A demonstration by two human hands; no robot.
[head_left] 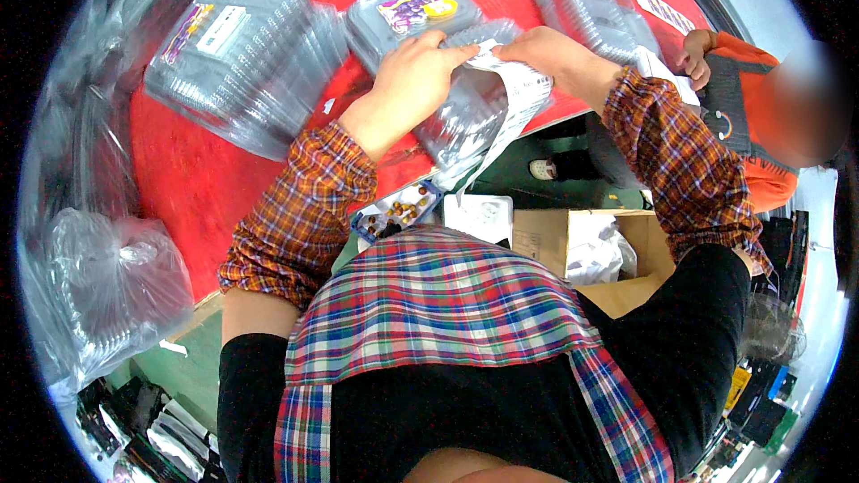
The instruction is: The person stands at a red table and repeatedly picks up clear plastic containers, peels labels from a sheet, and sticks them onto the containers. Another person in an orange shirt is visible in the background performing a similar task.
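Observation:
A long white strip of labels [524, 94] hangs in a curve over clear plastic clamshell boxes [461, 116] near the table's front edge. My right hand [559, 58] is closed, pinching the strip's upper end between thumb and finger. From the other side, my left hand [412, 79] reaches in with its fingers closed at the strip's white tip; its other fingers are curled and partly hidden. Just beyond my left hand lies a clear lidded box [413, 11] with a purple and yellow label.
Nested clear boxes [242, 63] stand at left on the red table [188, 215], with more boxes [595, 18] at far right. A bagged stack [121, 277] is lower left. Below the edge are a small tray [398, 212] and an open carton [541, 241]. A person in orange [752, 107] sits at right.

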